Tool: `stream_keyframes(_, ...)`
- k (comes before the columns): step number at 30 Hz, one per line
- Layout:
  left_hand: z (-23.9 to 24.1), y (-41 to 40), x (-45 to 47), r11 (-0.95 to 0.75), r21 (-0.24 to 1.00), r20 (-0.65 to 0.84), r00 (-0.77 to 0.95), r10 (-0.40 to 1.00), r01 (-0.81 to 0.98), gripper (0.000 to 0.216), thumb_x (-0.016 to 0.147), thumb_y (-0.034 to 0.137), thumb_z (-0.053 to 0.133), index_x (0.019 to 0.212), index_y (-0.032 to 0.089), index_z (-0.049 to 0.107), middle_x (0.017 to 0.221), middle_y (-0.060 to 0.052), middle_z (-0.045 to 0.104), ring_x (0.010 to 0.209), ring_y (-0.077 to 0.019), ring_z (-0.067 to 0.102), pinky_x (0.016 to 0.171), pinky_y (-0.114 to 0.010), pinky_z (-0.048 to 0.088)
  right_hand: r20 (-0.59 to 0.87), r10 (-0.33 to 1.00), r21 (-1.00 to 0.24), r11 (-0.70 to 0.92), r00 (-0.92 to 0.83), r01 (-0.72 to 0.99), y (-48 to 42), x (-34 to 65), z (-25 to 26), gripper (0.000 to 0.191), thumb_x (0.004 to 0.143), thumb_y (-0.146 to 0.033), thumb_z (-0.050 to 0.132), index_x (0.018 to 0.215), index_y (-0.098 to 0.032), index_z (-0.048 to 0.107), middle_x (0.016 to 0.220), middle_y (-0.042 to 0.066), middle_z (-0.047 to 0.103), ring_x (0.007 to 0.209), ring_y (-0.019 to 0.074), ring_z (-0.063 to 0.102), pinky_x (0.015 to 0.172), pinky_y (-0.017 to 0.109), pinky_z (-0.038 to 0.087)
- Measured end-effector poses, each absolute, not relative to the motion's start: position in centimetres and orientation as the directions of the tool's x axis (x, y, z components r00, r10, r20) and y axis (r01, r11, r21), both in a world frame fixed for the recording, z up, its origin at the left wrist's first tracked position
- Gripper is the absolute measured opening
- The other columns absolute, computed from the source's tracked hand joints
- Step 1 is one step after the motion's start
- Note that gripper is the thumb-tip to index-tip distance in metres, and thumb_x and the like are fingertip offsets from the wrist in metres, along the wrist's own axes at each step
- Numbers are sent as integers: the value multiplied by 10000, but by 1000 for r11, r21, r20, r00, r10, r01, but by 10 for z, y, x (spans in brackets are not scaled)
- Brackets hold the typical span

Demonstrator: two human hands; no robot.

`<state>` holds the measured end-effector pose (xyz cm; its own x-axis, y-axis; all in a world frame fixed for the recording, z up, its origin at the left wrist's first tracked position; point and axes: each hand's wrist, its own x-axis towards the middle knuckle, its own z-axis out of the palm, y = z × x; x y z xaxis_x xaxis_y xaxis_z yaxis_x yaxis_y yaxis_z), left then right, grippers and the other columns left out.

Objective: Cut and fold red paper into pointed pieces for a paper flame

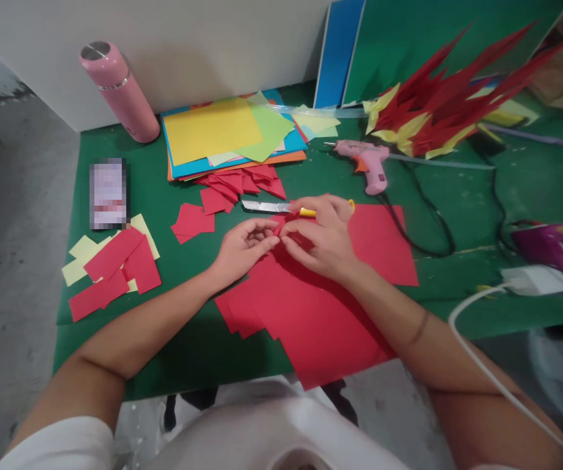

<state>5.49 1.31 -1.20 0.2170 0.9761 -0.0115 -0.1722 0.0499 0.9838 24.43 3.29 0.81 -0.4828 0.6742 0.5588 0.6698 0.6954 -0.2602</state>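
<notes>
My left hand [245, 247] and my right hand [321, 236] meet over a large red paper sheet [321, 313] on the green table cover [183, 339]. Both pinch a small folded red paper piece [278, 226] between their fingertips. A utility knife [276, 207] with a yellow grip lies just beyond my fingers, its blade pointing left.
Small red folded pieces [242, 183] and red squares [193, 220] lie behind the hands. Red and yellow strips [115, 267] sit at left beside a phone [108, 193]. A coloured paper stack [227, 134], a pink bottle [119, 91], a pink glue gun [367, 162] with its cord and a red-yellow paper spike piece [438, 108] stand further back.
</notes>
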Motion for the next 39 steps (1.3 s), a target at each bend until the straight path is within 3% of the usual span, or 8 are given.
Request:
stream_keyframes(5, -12, 11, 56, 37, 993, -16, 189, 982, -111, 318, 730, 276, 800, 997, 155, 677, 851, -27, 670, 774, -103, 639, 653, -188, 538, 570, 702, -306, 664, -427, 682, 32, 241, 3, 187, 881, -306, 574, 734, -234, 665, 1129, 60, 644, 1076, 260, 538, 952, 454, 337)
stream_keyframes(14, -9, 8, 59, 23, 997, -12, 132, 991, -78, 216, 739, 221, 762, 913, 142, 661, 768, -10, 674, 637, -68, 629, 557, -148, 516, 487, 783, -394, 592, -386, 703, 31, 239, 1, 141, 815, -327, 635, 710, -242, 675, 1145, 47, 624, 1108, 293, 515, 981, 491, 318)
stream_keyframes(21, -6, 9, 58, 100, 987, -86, 115, 990, -125, 206, 721, 213, 760, 875, 143, 643, 687, 17, 646, 588, -64, 628, 534, -144, 512, 545, 768, -482, 615, -336, 624, 34, 237, -2, 84, 797, -315, 656, 800, -238, 623, 1108, 66, 615, 1070, 290, 548, 956, 504, 362)
stream_keyframes(26, -6, 13, 58, 68, 976, -58, 54, 997, -205, 265, 707, 254, 783, 890, 161, 616, 708, 22, 648, 608, -76, 652, 571, -168, 545, 497, 845, -697, 524, -196, 490, 39, 241, -7, 587, 753, -386, 736, 1260, -248, 474, 1261, 123, 540, 1157, 302, 526, 961, 497, 449)
stream_keyframes(29, -5, 13, 58, 24, 976, -16, 37, 999, -217, 279, 710, 263, 782, 910, 168, 612, 708, 30, 637, 606, -71, 643, 579, -169, 545, 370, 912, -850, 408, -175, 333, 41, 241, -7, 721, 751, -483, 764, 1343, -275, 409, 1297, 110, 543, 1073, 249, 579, 890, 429, 516)
stream_keyframes(32, -6, 12, 59, -4, 980, 19, 73, 997, -198, 276, 726, 267, 771, 933, 169, 616, 709, 34, 622, 606, -63, 617, 563, -161, 524, 176, 934, -959, 234, -312, 160, 38, 237, -2, 547, 768, -555, 754, 1187, -268, 552, 1028, 42, 655, 838, 181, 621, 736, 337, 542)
stream_keyframes(35, -6, 10, 59, -17, 985, 35, 101, 994, -174, 250, 736, 260, 762, 912, 169, 609, 722, 36, 609, 616, -57, 595, 566, -158, 511, 47, 923, -990, 93, -383, 102, 33, 233, 5, 386, 780, -563, 744, 928, -220, 651, 776, 7, 657, 635, 137, 586, 585, 286, 509)
stream_keyframes(39, -5, 8, 59, -6, 989, 21, 105, 994, -147, 240, 735, 235, 749, 905, 175, 591, 753, 26, 619, 640, -61, 591, 576, -162, 505, -20, 925, -999, -2, -379, 49, 29, 230, 12, 343, 752, -512, 780, 825, -197, 666, 684, -12, 647, 511, 102, 536, 490, 259, 477)
